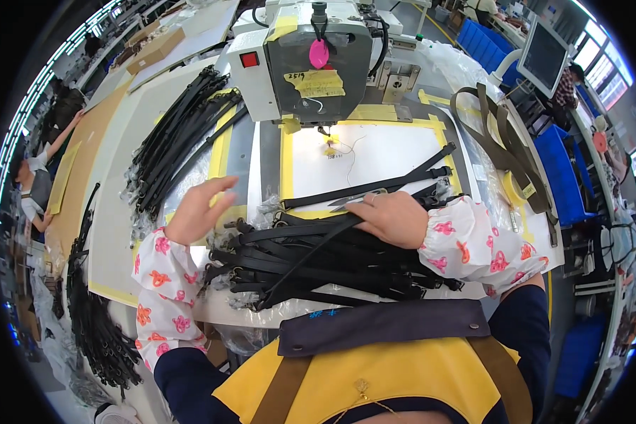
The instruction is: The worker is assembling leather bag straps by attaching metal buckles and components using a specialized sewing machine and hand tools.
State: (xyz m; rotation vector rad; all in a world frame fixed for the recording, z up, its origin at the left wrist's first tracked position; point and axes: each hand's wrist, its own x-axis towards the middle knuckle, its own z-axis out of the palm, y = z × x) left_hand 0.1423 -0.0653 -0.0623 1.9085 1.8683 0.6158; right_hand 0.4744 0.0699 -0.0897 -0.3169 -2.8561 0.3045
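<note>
- Yellow apron (417,360) sits nearest, blue lettering on its dark flap (396,326).
- Left hand (199,210): grip spread, empty. Right hand (394,218) pinches one black strap (309,257), scissors (340,207) at its fingers.
- That strap slants across a strap heap (374,265) on the counter (109,244); finished or unfinished, I cannot tell.
- Sewing machine (261,81) bears handwritten yellow tape (314,83); no strap lies under its needle.

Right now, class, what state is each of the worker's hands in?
Left hand: open, holding nothing.
Right hand: closed on a black strap and what look like metal snips.
</note>
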